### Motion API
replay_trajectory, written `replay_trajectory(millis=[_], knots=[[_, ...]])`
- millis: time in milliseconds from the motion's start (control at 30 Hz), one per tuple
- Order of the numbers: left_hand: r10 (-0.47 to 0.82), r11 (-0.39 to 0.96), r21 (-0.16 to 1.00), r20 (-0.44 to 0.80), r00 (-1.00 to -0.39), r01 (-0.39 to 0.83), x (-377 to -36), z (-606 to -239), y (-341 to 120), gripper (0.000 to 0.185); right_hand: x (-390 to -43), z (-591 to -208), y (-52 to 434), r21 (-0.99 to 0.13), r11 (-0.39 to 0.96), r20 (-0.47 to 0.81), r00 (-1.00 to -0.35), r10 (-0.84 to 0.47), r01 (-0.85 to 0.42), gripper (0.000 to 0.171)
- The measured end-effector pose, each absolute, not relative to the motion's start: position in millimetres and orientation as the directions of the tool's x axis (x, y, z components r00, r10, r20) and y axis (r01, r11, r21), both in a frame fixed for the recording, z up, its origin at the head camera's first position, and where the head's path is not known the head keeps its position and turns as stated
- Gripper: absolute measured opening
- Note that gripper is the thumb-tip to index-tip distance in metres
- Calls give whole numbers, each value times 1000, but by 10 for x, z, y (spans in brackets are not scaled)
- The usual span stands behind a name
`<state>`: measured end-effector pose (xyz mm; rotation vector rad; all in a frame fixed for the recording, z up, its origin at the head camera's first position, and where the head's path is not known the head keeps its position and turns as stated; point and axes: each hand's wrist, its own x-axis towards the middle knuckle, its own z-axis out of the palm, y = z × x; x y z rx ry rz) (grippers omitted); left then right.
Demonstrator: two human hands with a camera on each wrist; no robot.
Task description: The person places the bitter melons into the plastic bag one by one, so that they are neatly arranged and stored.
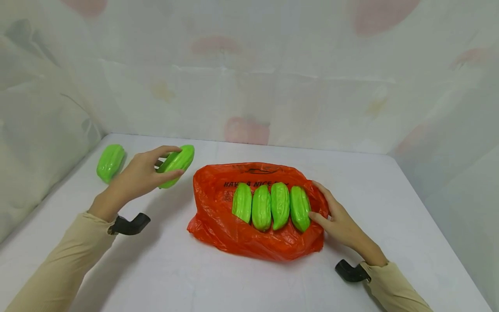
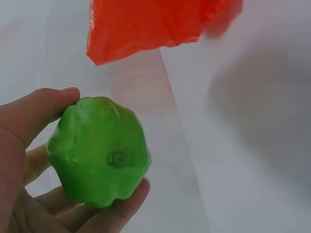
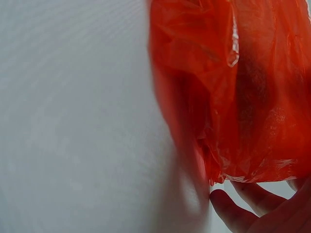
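Note:
My left hand (image 1: 146,171) grips a bright green ribbed gourd (image 1: 180,162) above the table, left of the red plastic bag (image 1: 249,240). Seen end-on in the left wrist view, this gourd (image 2: 99,153) has a lobed outline, with thumb and fingers curled about it. The bag lies with its mouth open, and several similar gourds (image 1: 261,208) sit side by side inside. At the bag's right edge, my right hand (image 1: 339,223) holds the plastic between thumb and fingers, the thumb beside the rightmost gourd (image 1: 300,208). The right wrist view shows fingers (image 3: 233,211) against the bag's side (image 3: 262,121).
Another green gourd (image 1: 110,162) lies at the table's far left, behind my left wrist. The white table (image 1: 390,208) meets patterned cloth walls (image 1: 292,99) at the back and sides. Black curved pieces (image 1: 130,224) stick out by both sleeves.

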<state>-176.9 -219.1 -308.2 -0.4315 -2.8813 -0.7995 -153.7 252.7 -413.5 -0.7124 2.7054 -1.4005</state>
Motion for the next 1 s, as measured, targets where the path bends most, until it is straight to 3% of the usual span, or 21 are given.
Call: replay_trajectory(millis=[367,1000], knots=[[275,798,470,274,-922,378,-1713,-2985,-1997,55,-1535,-4122,2536,-781,498,182,-900,-396,-377,74],[335,760,468,312,-889,450,-1638,-2912,-1699,53,-1539,-4125,2531,-781,494,187,-897,-400,-383,75]])
